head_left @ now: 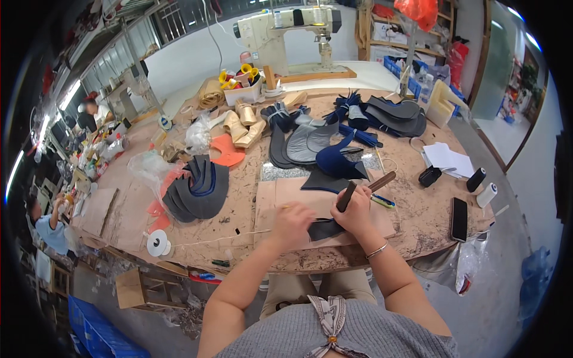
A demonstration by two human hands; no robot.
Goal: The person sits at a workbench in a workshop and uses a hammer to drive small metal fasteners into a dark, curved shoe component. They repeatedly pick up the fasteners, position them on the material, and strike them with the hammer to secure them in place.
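Note:
My right hand (356, 210) is closed round a dark, flat, bar-like tool (346, 197), whose upper end sticks out above the fingers. Its exact kind does not show. Below that hand a dark curved shoe-upper piece (325, 230) lies on a pale board (277, 194). My left hand (293, 224) hovers near the left end of this piece, blurred by motion, so its fingers do not show clearly. Just beyond both hands are a dark grey piece with a blue edge (322, 181) and a navy curved piece (341, 160). A brown stick (383, 181) is beside my right hand.
Stacked grey pieces (200, 194) and a white spool (158, 243) are at left. Bundled dark pieces (394, 116) and beige shoe forms (245, 128) lie farther back, before a sewing machine (289, 39). A phone (459, 219) and thread cones (486, 195) stay right. People work far left.

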